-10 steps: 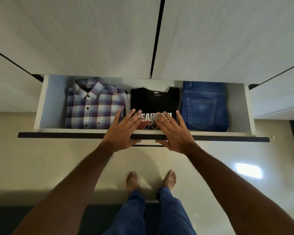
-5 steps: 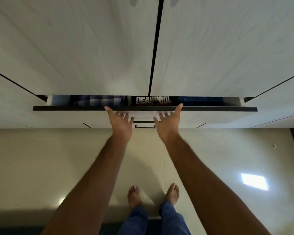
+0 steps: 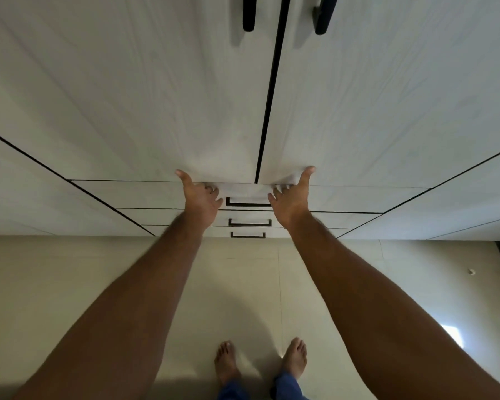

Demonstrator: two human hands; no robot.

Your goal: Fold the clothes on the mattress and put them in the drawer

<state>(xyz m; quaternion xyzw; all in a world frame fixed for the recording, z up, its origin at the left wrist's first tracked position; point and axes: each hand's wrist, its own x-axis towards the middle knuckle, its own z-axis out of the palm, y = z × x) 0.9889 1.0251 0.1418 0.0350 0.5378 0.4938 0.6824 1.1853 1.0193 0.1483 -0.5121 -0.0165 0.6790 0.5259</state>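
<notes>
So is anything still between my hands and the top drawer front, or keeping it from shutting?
Nothing visible. The left hand and right hand press straight on the top drawer front, which sits flush with the wardrobe.

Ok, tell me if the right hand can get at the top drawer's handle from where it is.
Probably yes: the right hand presses the drawer front right beside the handle, and nothing lies between them.

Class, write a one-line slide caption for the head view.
Both hands, left and right, press flat on the closed top white wooden drawer.
</notes>
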